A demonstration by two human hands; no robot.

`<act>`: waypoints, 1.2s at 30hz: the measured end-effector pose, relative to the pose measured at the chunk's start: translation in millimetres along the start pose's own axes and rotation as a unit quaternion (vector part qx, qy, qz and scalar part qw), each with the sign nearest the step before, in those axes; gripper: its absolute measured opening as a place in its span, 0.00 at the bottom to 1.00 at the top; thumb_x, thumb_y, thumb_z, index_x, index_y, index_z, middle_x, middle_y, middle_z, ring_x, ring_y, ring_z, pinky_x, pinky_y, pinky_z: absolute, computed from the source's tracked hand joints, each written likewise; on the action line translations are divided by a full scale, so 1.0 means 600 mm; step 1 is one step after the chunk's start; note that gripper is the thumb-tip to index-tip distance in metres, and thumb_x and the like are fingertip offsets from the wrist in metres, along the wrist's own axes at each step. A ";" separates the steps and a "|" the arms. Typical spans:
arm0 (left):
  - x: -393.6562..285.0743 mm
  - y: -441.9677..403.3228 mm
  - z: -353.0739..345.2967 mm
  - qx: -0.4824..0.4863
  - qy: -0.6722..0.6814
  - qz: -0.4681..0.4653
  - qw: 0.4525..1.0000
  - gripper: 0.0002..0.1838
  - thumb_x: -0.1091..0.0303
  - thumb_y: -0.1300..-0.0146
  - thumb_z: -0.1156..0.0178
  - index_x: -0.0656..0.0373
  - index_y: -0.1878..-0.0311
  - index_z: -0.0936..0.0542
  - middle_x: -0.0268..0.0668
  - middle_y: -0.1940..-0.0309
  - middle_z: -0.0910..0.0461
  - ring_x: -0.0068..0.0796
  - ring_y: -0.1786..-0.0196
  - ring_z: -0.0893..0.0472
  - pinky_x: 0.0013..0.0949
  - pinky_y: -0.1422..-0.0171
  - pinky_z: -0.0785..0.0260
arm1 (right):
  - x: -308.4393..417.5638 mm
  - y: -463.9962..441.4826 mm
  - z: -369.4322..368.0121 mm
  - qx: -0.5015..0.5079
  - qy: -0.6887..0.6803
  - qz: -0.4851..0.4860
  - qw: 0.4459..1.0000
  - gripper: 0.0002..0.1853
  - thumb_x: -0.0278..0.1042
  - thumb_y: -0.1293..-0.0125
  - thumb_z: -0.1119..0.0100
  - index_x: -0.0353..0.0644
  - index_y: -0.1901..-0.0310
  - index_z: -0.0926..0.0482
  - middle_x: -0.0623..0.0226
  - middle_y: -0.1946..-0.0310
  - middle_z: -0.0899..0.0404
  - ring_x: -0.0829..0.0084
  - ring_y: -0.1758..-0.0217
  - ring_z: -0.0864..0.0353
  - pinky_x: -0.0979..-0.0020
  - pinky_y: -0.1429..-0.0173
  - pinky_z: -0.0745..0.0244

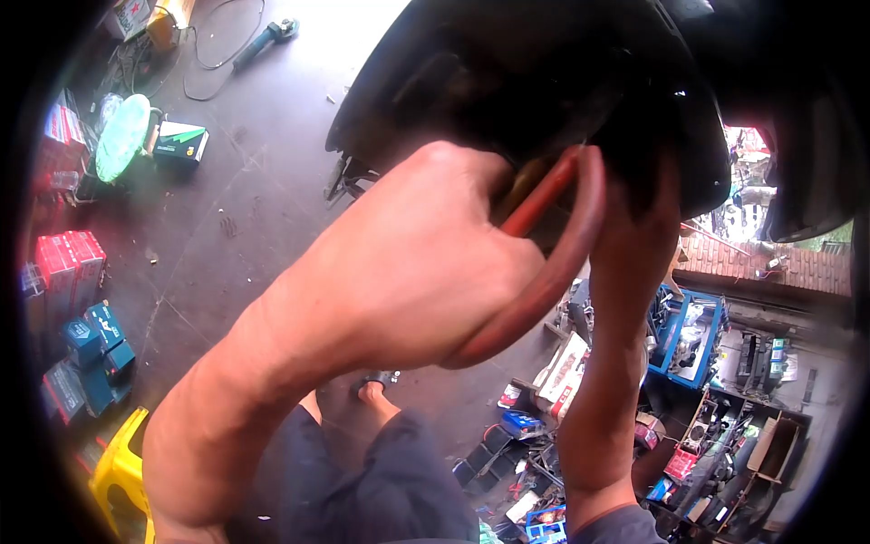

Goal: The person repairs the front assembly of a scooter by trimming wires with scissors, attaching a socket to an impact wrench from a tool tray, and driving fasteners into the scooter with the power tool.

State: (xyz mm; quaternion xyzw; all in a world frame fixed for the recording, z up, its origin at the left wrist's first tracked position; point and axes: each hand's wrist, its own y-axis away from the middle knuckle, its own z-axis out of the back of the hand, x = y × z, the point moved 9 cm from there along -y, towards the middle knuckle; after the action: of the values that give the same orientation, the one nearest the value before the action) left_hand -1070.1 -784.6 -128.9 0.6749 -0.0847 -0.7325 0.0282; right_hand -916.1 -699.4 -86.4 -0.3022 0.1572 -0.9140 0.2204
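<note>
My left hand (435, 263) is closed around the red handles (580, 218) of a tool that looks like pliers. One handle curves out past the knuckles, and the tool's head is lost in the shadow of a large black curved part (507, 63). Beside it, my right hand (639, 208) reaches up against the underside of that black part. Its fingertips are dark, and what they touch cannot be made out.
A corded tool (265, 43) lies on the floor at the upper left. Boxes (71, 263) and a yellow stool (122, 471) stand at the left. Trays of tools and parts (716, 444), with a blue frame (686, 337), fill the lower right.
</note>
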 end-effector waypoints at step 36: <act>-0.004 -0.017 0.038 -0.059 -0.175 0.013 0.983 0.10 0.68 0.54 0.44 0.67 0.72 0.25 0.59 0.77 0.24 0.64 0.69 0.23 0.51 0.62 0.29 | 0.025 -0.009 -0.031 0.212 0.121 0.142 0.959 0.36 0.23 0.44 0.49 0.33 0.29 0.39 0.39 0.48 0.24 0.41 0.49 0.21 0.57 0.42 0.26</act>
State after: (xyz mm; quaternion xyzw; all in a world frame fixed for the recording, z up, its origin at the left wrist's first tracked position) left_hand -1091.9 -772.4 -126.2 0.5323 -0.0538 -0.8426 0.0620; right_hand -940.0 -699.6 -91.3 -0.1104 0.0269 -0.9155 0.3860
